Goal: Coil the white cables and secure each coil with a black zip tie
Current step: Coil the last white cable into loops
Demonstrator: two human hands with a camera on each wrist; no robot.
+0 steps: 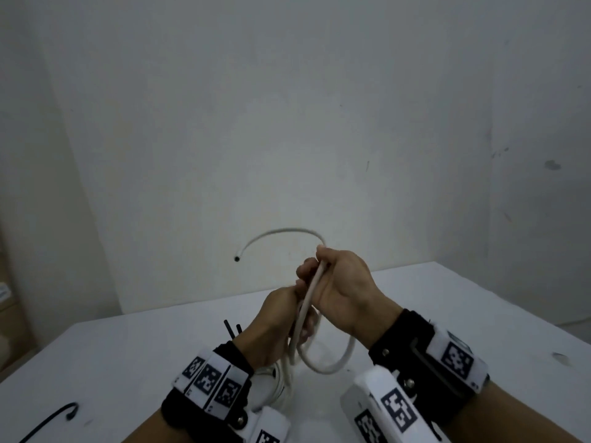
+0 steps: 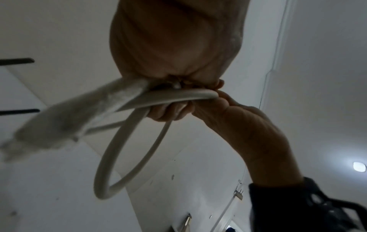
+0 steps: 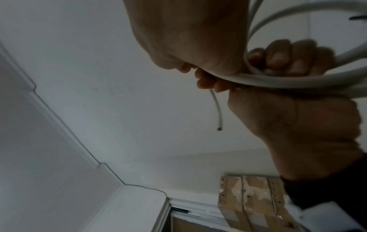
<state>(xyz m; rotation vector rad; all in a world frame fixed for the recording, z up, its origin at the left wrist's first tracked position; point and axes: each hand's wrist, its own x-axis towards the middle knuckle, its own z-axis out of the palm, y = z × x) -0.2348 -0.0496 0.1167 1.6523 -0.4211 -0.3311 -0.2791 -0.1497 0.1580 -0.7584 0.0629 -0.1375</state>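
- Bkgd: plain pale wall (image 1: 287,123), white table (image 1: 463,314) under both hands. Dim light.
- Far L on table: one black zip tie (image 1: 48,420) lying loose w/ a hooked end, well apart from the hands. Two more black tie ends (image 1: 232,330) poke up just beyond the L wrist, near it.
- L hand (image 1: 275,324): fingers curled round the gathered loops of the white cable (image 1: 332,362), holding the bundle at its top; loops hang below toward the table. L wrist view shows the same, cable (image 2: 123,157) in a hanging loop, hand (image 2: 174,47) closed over the crossing point.
- More white coil visible under the L wrist by the table; cannot tell if it is the same cable or a second one.
- R hand (image 1: 342,289): touching the L, just above and R of it. Fingers wrapped round the same cable strand, thumb side up. R wrist view: hand (image 3: 188,39) gripping, the cable (image 3: 278,80) passing through the fist.
- Free end (image 1: 275,233): leaves the top of the R fist, arcs up and over to the L, cut tip pointing down-left, in air, clear of table. Same tail in R wrist view (image 3: 216,109).
- Key relation (judgement): remaining tail is short, long axis runs R→L over the L hand; R hand is nearer it. Next prob. lay the tail into the L grip, then reach for a tie — L-side ties closest to L hand, but that hand is busy.
- Risk: loops may spring open if the L grip eases.
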